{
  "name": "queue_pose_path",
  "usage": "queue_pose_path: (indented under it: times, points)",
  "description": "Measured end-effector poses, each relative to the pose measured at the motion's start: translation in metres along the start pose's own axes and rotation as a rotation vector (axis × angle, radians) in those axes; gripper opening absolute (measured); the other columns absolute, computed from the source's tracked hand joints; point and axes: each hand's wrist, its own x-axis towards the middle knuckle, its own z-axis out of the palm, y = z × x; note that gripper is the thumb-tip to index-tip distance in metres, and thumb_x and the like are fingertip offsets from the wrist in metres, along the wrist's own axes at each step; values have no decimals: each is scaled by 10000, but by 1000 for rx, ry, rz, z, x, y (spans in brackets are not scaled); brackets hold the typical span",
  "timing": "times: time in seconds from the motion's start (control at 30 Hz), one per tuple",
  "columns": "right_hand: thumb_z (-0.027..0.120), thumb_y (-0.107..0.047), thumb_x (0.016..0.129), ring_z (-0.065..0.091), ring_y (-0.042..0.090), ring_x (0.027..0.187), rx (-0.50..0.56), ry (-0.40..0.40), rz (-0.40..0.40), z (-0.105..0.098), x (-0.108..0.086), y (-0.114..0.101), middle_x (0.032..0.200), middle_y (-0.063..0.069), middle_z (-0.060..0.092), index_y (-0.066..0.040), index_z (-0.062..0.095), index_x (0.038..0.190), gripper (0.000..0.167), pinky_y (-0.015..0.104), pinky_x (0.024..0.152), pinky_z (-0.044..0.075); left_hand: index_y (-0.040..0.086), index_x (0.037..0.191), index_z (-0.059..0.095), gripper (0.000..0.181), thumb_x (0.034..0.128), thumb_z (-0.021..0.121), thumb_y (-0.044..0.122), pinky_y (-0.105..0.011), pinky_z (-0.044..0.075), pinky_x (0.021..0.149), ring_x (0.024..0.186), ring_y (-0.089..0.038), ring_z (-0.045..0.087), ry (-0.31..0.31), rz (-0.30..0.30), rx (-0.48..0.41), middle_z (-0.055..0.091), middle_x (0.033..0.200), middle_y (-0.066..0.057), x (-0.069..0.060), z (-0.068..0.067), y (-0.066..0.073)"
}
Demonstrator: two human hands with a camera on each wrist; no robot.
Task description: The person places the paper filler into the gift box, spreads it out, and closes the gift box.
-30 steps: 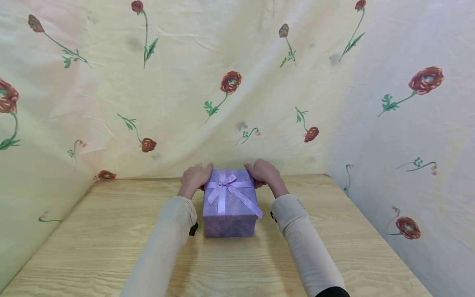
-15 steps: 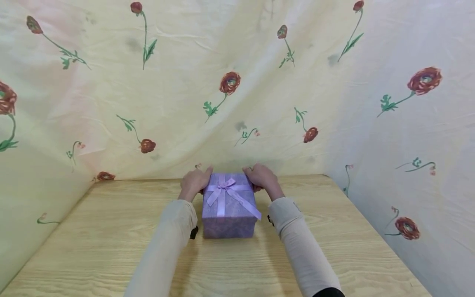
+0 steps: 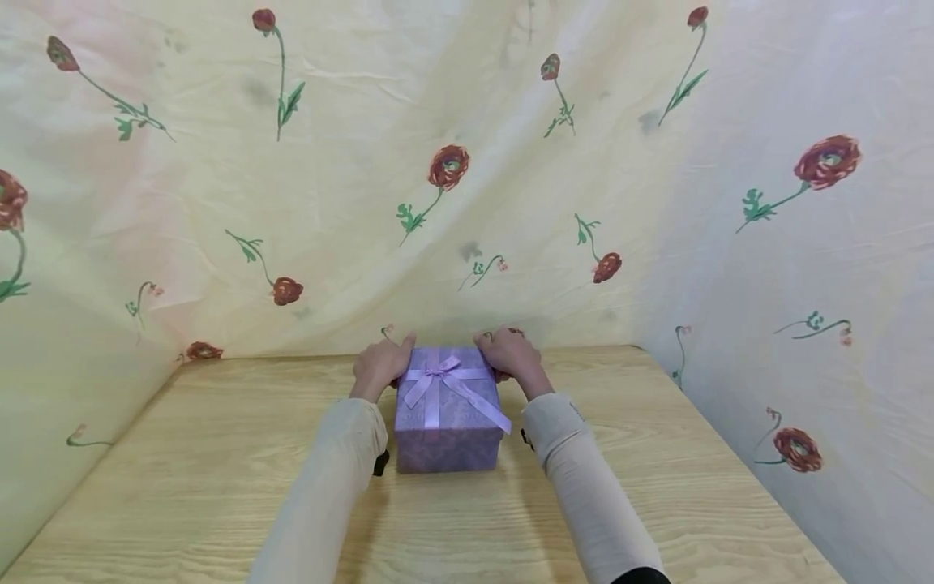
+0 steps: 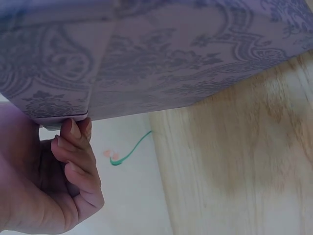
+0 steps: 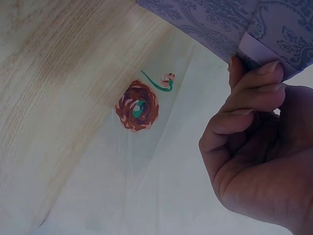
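A purple patterned gift box (image 3: 447,451) stands on the wooden table in the head view. Its lid (image 3: 467,415) carries a lilac ribbon (image 3: 432,405) tied in a bow. At the far left corner my left hand (image 3: 383,363) grips the lid, thumb along the top edge. In the left wrist view that hand's curled fingertips (image 4: 76,129) touch the lid's lower rim. My right hand (image 3: 511,354) holds the far right corner likewise. Its bent fingers (image 5: 257,93) pinch the rim in the right wrist view. The box's inside is hidden.
The pale wooden table (image 3: 219,454) spreads around the box. A cream flower-printed cloth (image 3: 350,203) hangs behind the table's far edge and along both sides. Light sleeves (image 3: 321,495) cover both forearms.
Both hands and the far edge of the lid have sunk slightly. The grip on both corners stays the same. The head view has shifted a little.
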Motion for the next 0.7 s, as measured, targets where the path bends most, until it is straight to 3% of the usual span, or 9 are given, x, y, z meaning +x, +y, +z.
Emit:
queue_pose_path:
  times: [0.2,0.37,0.53,0.7]
  points:
    - [430,-475,1103,541,187,465,2,-1,23,4,1,1,511,55,599,-81,615,586,675,330,455,411,78,607,596,767,1099,248,553,-353,437,590,615,-215,587,12,33,-1,607,579,-39,-3,3,-3]
    - [421,-490,1102,662,280,576,11,11,32,8,-2,1,525,57,610,-95,602,620,649,349,481,417,90,640,582,723,1089,259,556,-391,480,653,707,-244,624,22,30,-26,606,608,-45,-3,6,-6]
    - [425,-469,1105,717,342,682,4,40,42,11,-5,1,532,69,619,-84,604,659,616,352,480,409,51,743,648,725,1079,272,572,-428,510,716,847,-297,647,34,10,-41,658,741,-116,-1,9,-8]
    - [398,-504,1104,706,323,654,-1,62,49,19,-5,5,540,62,618,-98,589,665,627,345,475,392,-16,929,729,754,1075,281,573,-444,515,749,930,-332,634,47,13,-64,686,913,-179,0,13,-13]
